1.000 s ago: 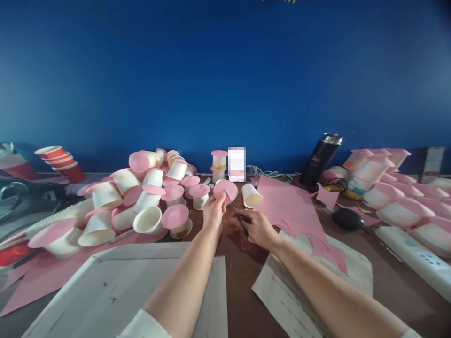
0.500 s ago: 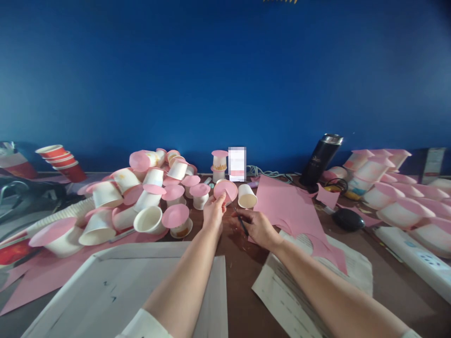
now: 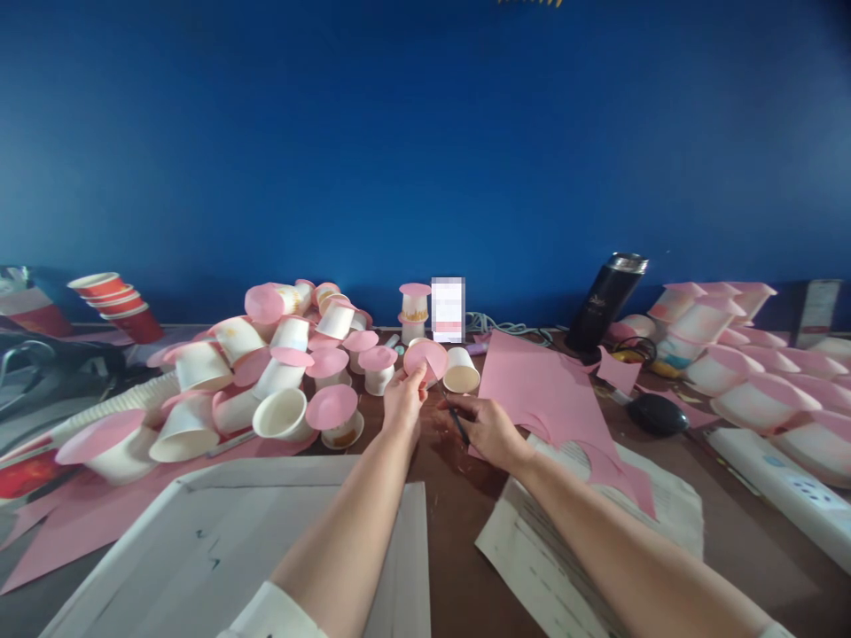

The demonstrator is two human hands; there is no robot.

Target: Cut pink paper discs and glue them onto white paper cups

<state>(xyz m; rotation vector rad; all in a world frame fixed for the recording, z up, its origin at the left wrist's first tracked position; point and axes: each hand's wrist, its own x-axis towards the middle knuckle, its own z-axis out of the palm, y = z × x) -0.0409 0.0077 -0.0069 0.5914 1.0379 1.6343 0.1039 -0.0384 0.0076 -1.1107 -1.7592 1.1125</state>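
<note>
My left hand (image 3: 405, 396) is closed on a round pink paper disc (image 3: 420, 351), with the thumb on top and a paper cup's rim just behind it. A thin line runs across the disc's right part. Close by on the right, my right hand (image 3: 490, 430) is closed around black-handled scissors (image 3: 458, 426), mostly hidden by the fingers. Between the hands and a little farther back, a white paper cup (image 3: 461, 370) lies tipped, its mouth towards me. Pink sheet paper (image 3: 532, 390) with round cut-outs lies right of my right hand.
Many cups with pink discs (image 3: 331, 408) crowd the left; more pink-topped cups (image 3: 764, 399) fill the right. At the back stand a black thermos (image 3: 606, 301), a phone (image 3: 448, 310) and stacked red cups (image 3: 123, 310). A white board (image 3: 266, 540) and power strip (image 3: 788, 487) lie nearer.
The tipped white cup has rolled slightly left, closer to the pink disc. Both hands have stayed almost in place.
</note>
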